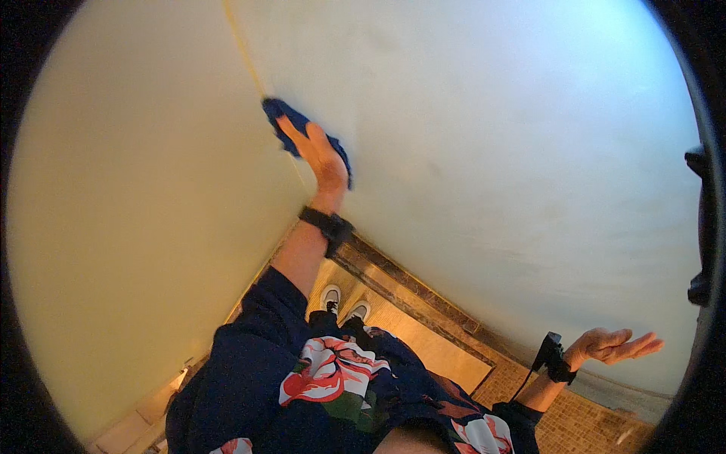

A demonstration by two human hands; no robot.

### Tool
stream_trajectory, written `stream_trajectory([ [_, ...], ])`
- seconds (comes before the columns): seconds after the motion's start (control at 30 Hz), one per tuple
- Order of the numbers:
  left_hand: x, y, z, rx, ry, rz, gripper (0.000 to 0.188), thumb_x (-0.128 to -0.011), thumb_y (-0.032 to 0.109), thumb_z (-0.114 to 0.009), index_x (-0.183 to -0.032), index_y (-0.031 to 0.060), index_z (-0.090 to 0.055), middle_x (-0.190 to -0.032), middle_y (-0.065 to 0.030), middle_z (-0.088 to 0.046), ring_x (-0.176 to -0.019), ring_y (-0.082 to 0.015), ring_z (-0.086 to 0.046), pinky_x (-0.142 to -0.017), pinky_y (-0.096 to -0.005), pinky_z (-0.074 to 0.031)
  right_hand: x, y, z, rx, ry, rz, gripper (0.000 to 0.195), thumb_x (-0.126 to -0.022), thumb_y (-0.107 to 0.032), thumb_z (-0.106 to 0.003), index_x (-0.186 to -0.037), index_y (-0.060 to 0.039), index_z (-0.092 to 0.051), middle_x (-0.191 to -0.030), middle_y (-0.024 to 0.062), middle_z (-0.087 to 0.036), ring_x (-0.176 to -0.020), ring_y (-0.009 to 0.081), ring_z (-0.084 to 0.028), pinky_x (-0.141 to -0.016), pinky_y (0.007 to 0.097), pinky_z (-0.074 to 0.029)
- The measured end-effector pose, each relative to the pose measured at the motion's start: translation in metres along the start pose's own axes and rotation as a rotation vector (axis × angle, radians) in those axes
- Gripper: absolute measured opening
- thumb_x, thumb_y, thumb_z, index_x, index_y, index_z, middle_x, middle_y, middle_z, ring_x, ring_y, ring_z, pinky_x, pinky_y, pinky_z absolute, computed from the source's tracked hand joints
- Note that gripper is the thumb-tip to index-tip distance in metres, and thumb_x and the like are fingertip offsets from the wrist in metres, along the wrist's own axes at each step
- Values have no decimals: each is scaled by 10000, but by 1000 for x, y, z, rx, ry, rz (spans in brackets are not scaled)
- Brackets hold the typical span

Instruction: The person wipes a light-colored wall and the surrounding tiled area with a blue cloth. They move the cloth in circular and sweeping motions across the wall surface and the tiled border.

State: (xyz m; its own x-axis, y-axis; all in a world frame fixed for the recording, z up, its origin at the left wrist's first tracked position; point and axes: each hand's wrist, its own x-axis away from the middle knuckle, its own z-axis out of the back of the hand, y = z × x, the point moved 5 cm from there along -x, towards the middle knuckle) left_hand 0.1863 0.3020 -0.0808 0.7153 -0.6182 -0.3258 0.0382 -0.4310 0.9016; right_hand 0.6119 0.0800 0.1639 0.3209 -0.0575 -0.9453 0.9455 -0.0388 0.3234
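Note:
My left hand [323, 156] is raised at the upper middle of the view, pressing a dark blue cloth [343, 156] flat against a pale, smooth wall [454, 142]. The cloth lies over the corner seam where two wall faces meet; a thin yellow line [244, 48] runs up from it. At the lower right, my right hand [615, 346] is held out in front of the wall with fingers spread and nothing in it. Whether it touches the wall, I cannot tell. Both wrists wear black straps with small devices.
A second pale wall face [130, 198] rises at the left. Brown marble-like edging [408, 278] runs along the wall's foot, beside a wood-look floor [420, 343] where my shoes stand. Small brown tiles [578, 417] cover the floor at lower right. Dark fittings [699, 289] sit at the far right edge.

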Motion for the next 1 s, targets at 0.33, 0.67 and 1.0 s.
stream_trajectory([
  [0.33,102,104,-50,-297,-387,-655,549,-894,447,-303,-1244,25,-330,-1402,-274,-79,-1269,-516,-14,-958,-658,-15,3,0,-5,-10,-14,-8,402,-929,-192,-341,-1240,53,-409,-1353,242,-293,-1288,360,-231,-1039,447,-226],
  [0.67,-7,-22,10,-268,-82,-329,583,-822,2,-297,-1371,44,-108,-1449,-156,-40,-1334,-309,-55,-1076,-405,-60,17,7,-5,5,-48,60,371,-900,-87,-361,-1243,45,-416,-1375,217,-268,-1297,317,-230,-1047,416,-223],
  [1.0,93,19,-22,-208,-270,151,631,-936,320,-287,-1365,-34,9,-1415,-257,95,-1315,-387,78,-1058,-455,15,11,3,-2,139,-87,46,376,-912,-106,-335,-1260,19,-402,-1381,211,-260,-1292,321,-241,-1037,416,-234],
])
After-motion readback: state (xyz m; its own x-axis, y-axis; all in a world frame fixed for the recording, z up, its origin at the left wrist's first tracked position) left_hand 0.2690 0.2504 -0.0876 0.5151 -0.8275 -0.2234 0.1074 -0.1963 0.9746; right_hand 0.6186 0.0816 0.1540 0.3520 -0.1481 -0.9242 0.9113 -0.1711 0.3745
